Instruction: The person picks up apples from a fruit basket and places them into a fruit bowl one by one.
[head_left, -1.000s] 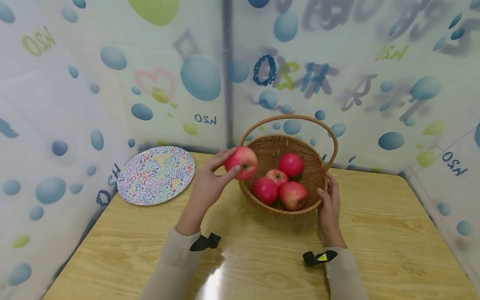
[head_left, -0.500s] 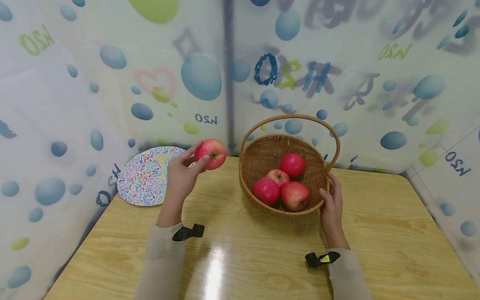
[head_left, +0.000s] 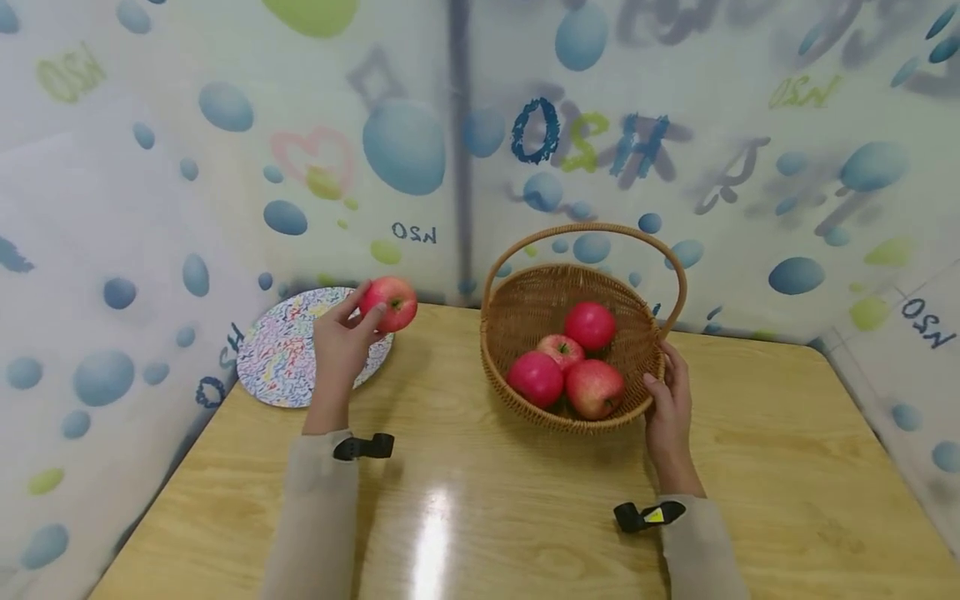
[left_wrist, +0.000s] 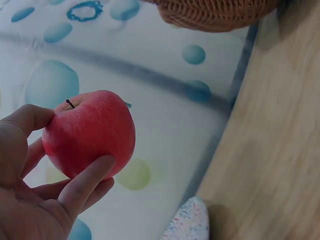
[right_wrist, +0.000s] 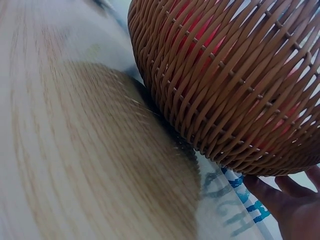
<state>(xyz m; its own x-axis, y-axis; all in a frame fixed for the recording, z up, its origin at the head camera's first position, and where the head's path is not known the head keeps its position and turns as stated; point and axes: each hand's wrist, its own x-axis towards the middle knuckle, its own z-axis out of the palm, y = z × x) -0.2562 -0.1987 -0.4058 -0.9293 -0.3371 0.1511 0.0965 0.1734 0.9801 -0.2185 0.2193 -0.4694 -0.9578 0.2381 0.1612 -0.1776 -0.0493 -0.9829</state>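
Observation:
A red apple [head_left: 394, 305] is pinched between the thumb and fingers of my left hand [head_left: 341, 346]. In the head view it overlaps the right edge of a round, speckled multicolored plate [head_left: 281, 354]. The left wrist view shows the apple [left_wrist: 92, 132] with its stem up by the thumb and the fingers beneath. My right hand [head_left: 670, 417] grips the right rim of a brown wicker basket [head_left: 517, 304] with a tall arched handle. Several red apples [head_left: 595, 389] lie inside. The right wrist view shows fingers at the basket's woven side [right_wrist: 225, 100].
Both the plate and the basket stand near the back edge of a light wooden table [head_left: 480, 500]. Behind them rises a pale wall covering [head_left: 405, 150] printed with blue and green spots and letters. Black wrist straps [head_left: 363, 447] sit over the sleeves.
My left hand has carried the apple away from the basket, leftward to the plate's right edge. The right hand stays on the basket rim.

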